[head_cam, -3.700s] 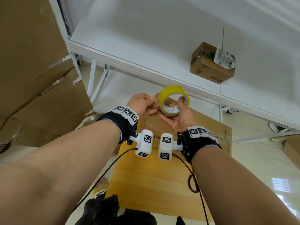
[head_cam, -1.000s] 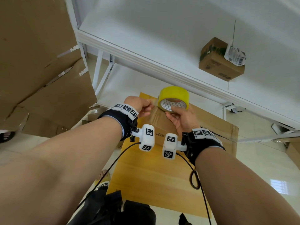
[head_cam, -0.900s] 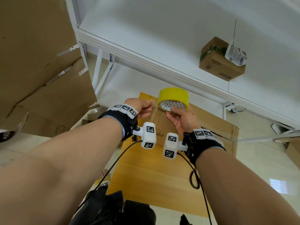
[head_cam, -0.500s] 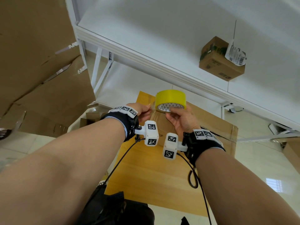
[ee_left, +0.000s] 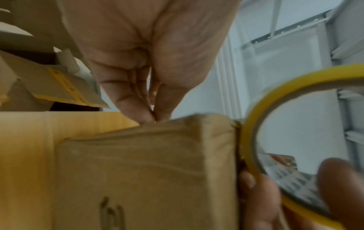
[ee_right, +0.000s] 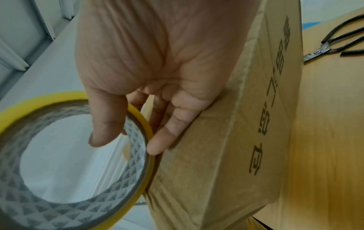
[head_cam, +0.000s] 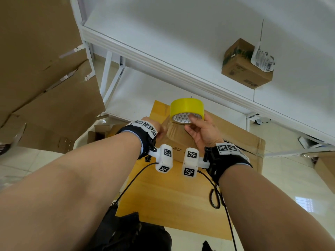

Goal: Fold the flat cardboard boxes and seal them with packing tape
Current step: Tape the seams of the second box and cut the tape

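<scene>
Cardboard box sits on the wooden table, tape roll at its far end. Right hand grips the roll, thumb inside the core. Left hand pinches at the box's far left edge; fingertips blurred, whether they hold a tape end is unclear.

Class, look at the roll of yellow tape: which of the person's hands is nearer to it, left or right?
Right. The right hand holds the yellow tape roll, thumb inside its core. The left hand is apart from it, fingertips pressing on the cardboard box beside the roll.
</scene>
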The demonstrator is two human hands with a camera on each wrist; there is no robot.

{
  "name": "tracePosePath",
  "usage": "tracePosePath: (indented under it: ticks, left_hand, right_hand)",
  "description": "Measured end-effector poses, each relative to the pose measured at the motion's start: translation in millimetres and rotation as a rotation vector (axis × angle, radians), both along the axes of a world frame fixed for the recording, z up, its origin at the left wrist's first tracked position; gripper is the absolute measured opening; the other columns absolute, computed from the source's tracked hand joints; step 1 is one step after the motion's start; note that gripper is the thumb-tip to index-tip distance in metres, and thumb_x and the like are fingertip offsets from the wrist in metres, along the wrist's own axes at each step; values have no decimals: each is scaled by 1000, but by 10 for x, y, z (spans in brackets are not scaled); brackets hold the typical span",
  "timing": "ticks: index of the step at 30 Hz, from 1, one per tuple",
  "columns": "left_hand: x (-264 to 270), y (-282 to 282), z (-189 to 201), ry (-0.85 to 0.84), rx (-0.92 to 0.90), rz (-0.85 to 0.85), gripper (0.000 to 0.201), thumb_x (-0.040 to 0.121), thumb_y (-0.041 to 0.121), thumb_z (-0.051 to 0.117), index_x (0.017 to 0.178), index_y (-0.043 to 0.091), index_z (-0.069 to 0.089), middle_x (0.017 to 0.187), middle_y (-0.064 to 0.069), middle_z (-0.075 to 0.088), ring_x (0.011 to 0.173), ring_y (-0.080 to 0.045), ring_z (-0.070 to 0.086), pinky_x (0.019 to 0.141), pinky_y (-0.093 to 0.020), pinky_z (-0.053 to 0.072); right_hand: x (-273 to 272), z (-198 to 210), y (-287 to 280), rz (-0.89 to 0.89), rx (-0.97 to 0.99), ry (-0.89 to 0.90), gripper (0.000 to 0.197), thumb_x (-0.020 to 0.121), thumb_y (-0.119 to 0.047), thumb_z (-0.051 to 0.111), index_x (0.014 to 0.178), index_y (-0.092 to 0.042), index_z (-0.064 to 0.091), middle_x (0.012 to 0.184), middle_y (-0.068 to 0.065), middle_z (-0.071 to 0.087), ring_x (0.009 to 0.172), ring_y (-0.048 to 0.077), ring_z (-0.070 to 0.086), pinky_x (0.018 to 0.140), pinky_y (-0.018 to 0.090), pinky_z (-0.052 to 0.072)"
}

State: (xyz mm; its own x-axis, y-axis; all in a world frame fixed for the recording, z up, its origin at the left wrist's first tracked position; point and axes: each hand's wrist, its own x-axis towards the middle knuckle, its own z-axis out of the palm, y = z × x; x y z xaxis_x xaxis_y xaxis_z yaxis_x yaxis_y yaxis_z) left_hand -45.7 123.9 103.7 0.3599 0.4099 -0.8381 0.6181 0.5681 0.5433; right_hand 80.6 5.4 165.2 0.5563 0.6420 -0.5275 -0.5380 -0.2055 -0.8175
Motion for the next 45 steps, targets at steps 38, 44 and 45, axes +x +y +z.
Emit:
tracePosePath:
  ticks: [38, 44, 45]
  left_hand:
    - [-175, 273, 598, -429, -51, -51, 21, 93, 3, 54, 77, 16, 53, 76, -3, 61, 73, -14, 61, 54, -22, 46]
    - [-185, 328, 576, -406, -14, 64, 19, 95, -1, 50, 81, 12, 51, 72, -6, 60, 63, -13, 60, 50, -22, 42]
    - [-179, 327, 560, -397, 15, 65, 19, 94, -3, 50, 81, 12, 51, 72, -7, 59, 64, -14, 59, 51, -23, 41]
  right_hand:
    - [18, 33, -20, -152, -17, 104, 64, 80, -9, 74, 138, 1, 49, 118, 19, 67, 80, 20, 73, 55, 24, 57]
    - [20, 21, -46, -103, 4, 107, 72, 76, -24, 74, 141, -9, 47, 131, 17, 63, 115, 31, 64, 65, 28, 59]
    - [20, 20, -51, -102, 1, 111, 70, 77, -24, 72, 141, -10, 47, 133, 18, 62, 116, 32, 63, 65, 29, 59]
